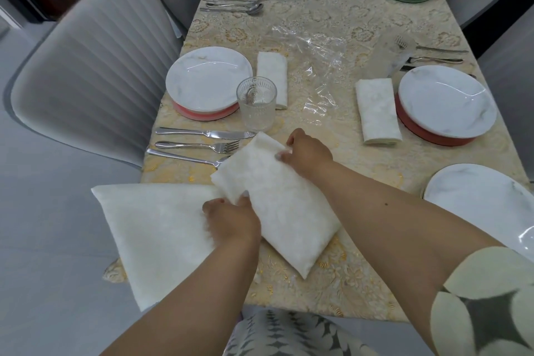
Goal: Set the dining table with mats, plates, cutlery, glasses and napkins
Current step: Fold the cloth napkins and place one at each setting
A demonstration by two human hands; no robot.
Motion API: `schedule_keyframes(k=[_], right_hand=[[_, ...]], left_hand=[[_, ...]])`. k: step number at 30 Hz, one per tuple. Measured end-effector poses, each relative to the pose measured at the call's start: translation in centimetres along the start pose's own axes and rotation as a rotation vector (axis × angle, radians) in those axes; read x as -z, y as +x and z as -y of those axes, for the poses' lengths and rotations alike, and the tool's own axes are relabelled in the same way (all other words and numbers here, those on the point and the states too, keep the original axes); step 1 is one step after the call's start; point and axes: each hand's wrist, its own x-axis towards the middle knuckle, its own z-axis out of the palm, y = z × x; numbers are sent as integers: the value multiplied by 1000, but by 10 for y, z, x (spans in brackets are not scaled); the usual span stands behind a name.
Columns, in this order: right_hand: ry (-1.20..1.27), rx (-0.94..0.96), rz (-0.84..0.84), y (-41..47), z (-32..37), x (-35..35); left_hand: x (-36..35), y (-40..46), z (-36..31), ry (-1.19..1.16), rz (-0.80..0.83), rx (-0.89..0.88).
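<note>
- My left hand (pixel 231 218) pinches the near edge of the folded napkin (pixel 277 205) in the middle of the frame, and my right hand (pixel 309 153) pinches its far corner, so I think I am folding it flat and neat
- That napkin lies on the counter (pixel 332 23) close to me, with one corner over the tip of the nearest piece of cutlery
- A second, bigger napkin (pixel 156 237) lies flat at the lower left, hanging over the counter's edge; I guess it waits its turn
- Two rolled napkins are done: one (pixel 273 82) just beside the left plate (pixel 208 78), one (pixel 377 111) touching the right plate (pixel 446 101), so each seat gets its own
- That makes four napkins
- I count five plates: two at the top, two in the middle, and one (pixel 485 202) at the lower right edge
- Four plates sit on round mats, orange, green, pink (pixel 205 114) and red; I cannot see a mat under the fifth
- I see three sets of cutlery; the near set (pixel 199 146) has three pieces laid side by side
- One glass (pixel 256 104) is clear to see, standing up near the left plate; other see-through ones farther up are too blurry to count
- A crinkly clear plastic bag (pixel 312 66) lies in the middle, maybe the napkins' wrapper
- Gray chairs (pixel 95 75) stand along the left and right sides
</note>
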Motion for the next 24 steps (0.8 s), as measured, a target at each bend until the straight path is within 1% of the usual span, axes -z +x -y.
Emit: schedule_keyframes(k=[2, 3, 5, 8, 11, 14, 16, 18, 21, 24], right_hand=[[-16, 20, 88, 0, 0, 4], [24, 35, 111, -1, -2, 7], [193, 48, 118, -7, -9, 16], [470, 49, 66, -24, -24, 32], [653, 62, -62, -41, -40, 51], [805, 54, -175, -57, -47, 76], [852, 83, -250, -66, -48, 96], [902, 150, -314, -77, -49, 115], [1074, 258, -327, -96, -54, 135], [992, 244, -315, -118, -69, 130]], left_hand=[[-1, 2, 0, 15, 83, -24], [-1, 2, 0, -9, 118, -43], [1, 1, -2, -133, 197, -79], [5, -9, -15, -329, 350, -103], [7, -15, -37, -492, 507, -139], [6, -18, -64, -446, 582, -310], [8, -21, -87, -393, 634, -437], [12, -25, -109, -395, 743, -516], [20, -30, -127, -401, 857, -612], [24, -33, -118, -306, 935, -706]])
